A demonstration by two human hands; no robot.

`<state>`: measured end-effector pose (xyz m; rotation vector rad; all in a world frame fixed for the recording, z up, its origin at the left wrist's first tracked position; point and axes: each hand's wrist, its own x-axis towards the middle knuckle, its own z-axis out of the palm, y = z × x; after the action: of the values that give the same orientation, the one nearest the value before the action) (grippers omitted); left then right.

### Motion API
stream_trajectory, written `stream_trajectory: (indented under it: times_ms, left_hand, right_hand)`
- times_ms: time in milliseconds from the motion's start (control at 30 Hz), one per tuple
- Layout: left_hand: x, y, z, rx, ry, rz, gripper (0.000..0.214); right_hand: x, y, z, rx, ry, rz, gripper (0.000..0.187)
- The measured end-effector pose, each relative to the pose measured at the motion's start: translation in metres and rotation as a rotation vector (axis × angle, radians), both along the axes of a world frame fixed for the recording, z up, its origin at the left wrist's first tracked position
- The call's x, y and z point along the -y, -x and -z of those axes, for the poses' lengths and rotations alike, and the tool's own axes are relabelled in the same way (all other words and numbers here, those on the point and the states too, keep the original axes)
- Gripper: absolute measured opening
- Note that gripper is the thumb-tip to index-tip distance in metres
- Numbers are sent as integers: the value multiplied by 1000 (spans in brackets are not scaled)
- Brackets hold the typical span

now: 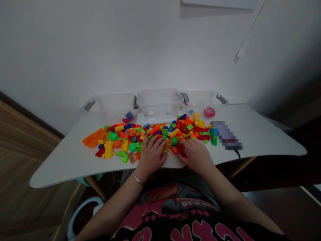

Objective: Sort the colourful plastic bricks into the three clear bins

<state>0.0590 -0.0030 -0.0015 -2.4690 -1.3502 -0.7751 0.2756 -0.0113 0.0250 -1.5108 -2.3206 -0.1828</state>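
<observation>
A heap of colourful toy building bricks [132, 129] lies along the white table in front of me. My left hand [152, 154] rests at its near edge, fingers spread over the bricks. Close to its index finger and thumb is a yellow brick [168, 144], apparently untouched by a firm grip. My right hand [197, 154] curls its thumb and fingers around a dark red brick [182, 151]. An orange brick [175, 150] sits just left of that one, and a green ball-like piece [175, 141] is between the hands. My palms hide some bricks beneath them.
Three clear plastic bins stand against the wall: left [116, 100], middle [159, 97] and right [200, 97]. The left one has blue and red pieces inside. A pink item [209, 112] and a pixelated device with a cable [225, 134] lie at right. The table's front edge [75, 178] curves near me.
</observation>
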Motion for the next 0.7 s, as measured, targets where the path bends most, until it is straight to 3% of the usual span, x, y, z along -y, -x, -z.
stream_trajectory:
  times_ms: [167,267,400,567,700]
  left_hand:
    - [0,1,2,3,-8,-2,45]
    - [0,1,1,3,-7,-2,45]
    - [0,1,1,16,-2,1,45]
    - [1,3,1,58,-35,-5,49]
    - [4,4,-2,102,-80,-80,46]
  right_hand:
    - [-2,3,7,-29,91,30,30]
    - [-3,2,6,-157,108,43,30]
    - [-11,1,3,-527,146,60,32]
    - [-33,5,5,-1096,223,-48,32]
    - [-42,17,12,-1276,284,-103,38]
